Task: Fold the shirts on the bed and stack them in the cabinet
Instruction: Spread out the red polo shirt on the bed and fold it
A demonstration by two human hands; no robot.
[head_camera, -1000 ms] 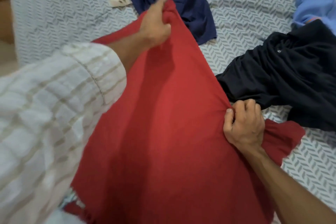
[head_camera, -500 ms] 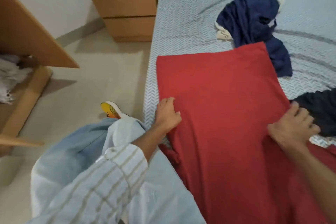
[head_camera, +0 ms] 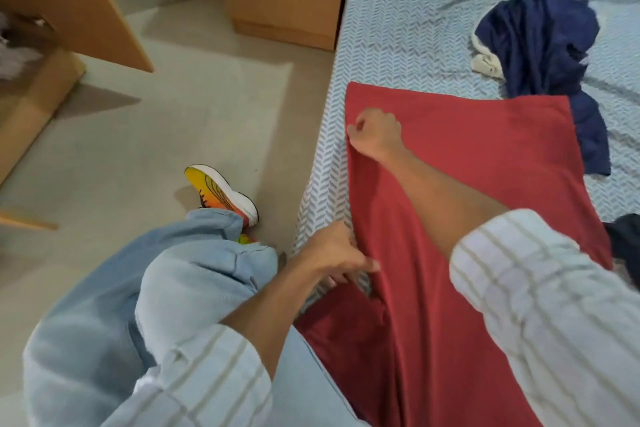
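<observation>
One red shirt (head_camera: 467, 184) lies spread flat, left hand (head_camera: 332, 253) and right hand (head_camera: 375, 133) pinching its edge; navy shirt (head_camera: 540, 45) waits unfolded, cabinet unstocked.

Red shirt (head_camera: 485, 184): held up taut a second ago, now laid flat on the bed (head_camera: 398, 28). Right hand (head_camera: 375, 133): crossed over from the right edge and closed on the left edge, farther up. Left hand (head_camera: 332, 253): shifted nearer along the left edge, now pinched there.
</observation>
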